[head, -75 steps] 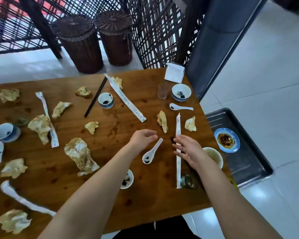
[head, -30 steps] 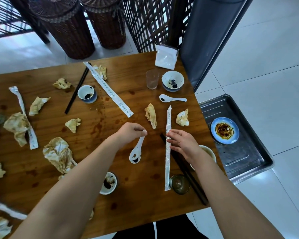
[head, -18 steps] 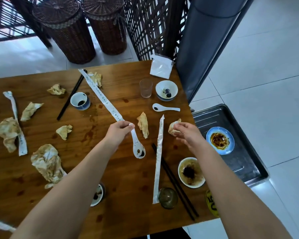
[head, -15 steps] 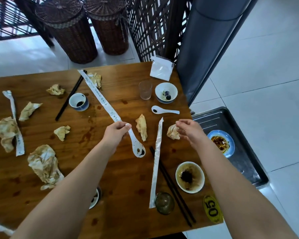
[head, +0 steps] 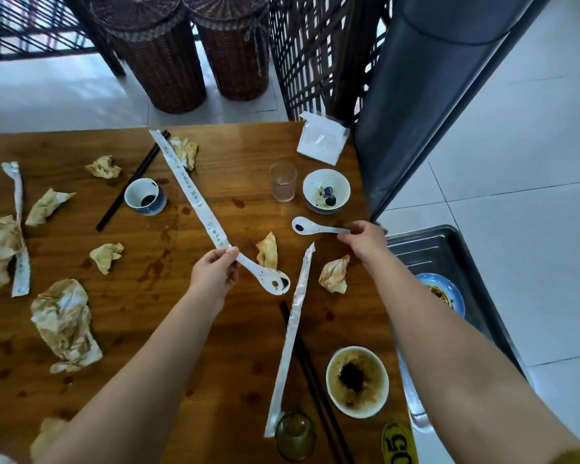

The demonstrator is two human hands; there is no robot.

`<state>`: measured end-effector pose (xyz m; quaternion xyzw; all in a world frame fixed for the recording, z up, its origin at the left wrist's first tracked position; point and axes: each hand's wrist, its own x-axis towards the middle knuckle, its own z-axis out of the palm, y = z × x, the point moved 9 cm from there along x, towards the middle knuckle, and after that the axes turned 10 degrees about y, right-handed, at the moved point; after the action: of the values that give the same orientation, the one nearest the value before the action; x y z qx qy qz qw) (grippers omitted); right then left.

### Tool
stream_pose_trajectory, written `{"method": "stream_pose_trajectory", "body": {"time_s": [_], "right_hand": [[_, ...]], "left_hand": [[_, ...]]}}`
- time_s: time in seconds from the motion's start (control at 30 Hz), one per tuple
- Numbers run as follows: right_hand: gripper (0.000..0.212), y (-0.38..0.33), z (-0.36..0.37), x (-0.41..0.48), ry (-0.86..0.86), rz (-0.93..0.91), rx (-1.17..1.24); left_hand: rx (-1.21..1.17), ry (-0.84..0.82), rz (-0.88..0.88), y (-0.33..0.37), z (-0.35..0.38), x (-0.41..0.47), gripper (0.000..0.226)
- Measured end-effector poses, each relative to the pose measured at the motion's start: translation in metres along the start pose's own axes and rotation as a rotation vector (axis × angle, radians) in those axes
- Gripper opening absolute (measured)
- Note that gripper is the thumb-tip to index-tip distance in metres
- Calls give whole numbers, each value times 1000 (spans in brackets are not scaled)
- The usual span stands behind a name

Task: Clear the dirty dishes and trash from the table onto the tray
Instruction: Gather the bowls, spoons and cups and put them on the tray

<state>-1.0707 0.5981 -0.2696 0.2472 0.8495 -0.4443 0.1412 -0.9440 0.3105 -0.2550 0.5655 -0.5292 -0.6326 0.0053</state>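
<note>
While both hands are busy with spoons, the scene reads like this:

Left hand (head: 215, 271): closed in a pinch on the handle end of a white spoon (head: 265, 275), which it holds clear of the table (head: 215, 329); the bowl of the spoon hangs lower, out to the right of the grip, with dark sauce in it.

Right hand (head: 365, 237): fingertips closing on the handle tip of a second spoon (head: 312, 227); whether it has left the wood I cannot tell. Its bowl points left, away from the grip, also holding dark liquid.

Tray (head: 449, 249): on the floor, just right of and below the right hand; a blue plate (head: 449, 293) already lies in it.

Handling, spoons: likely glazed ceramic, so light, stiff, slick and chippable. A grip far out on the handle lets the bowl droop and drip; I would keep the bowls level and set them down, not drop them.

Near the grips: a crumpled napkin (head: 334, 274) and a long paper sleeve (head: 295, 323) lie between the hands; both look soft, light and oily, best scrunched whole.

Further from the grips: a glass (head: 283, 182) and a small bowl (head: 326, 190) beyond the right hand; a soup bowl (head: 357, 380) and black chopsticks (head: 312, 380) nearer the body. The bowl holds dregs, so lift it by the rim, level.

Progress: early, by my judgement; most dishes and paper are on the table.
</note>
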Motion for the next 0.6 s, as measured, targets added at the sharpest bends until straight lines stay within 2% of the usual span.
{"method": "stream_pose_trajectory", "body": {"time_s": [0.27,0.47,0.6], "right_hand": [[22,-2,3,4,16,-101,-163],[17,-2,5,-7,-149,-74,-82],[14,-3,-1,-13,-165,-112,-82]], "left_hand": [[-49,-15,-56,-8,2,-5,4],[-43,-58,-60,-4,2,-9,5],[-43,-87,-36,4,3,-15,7]]}}
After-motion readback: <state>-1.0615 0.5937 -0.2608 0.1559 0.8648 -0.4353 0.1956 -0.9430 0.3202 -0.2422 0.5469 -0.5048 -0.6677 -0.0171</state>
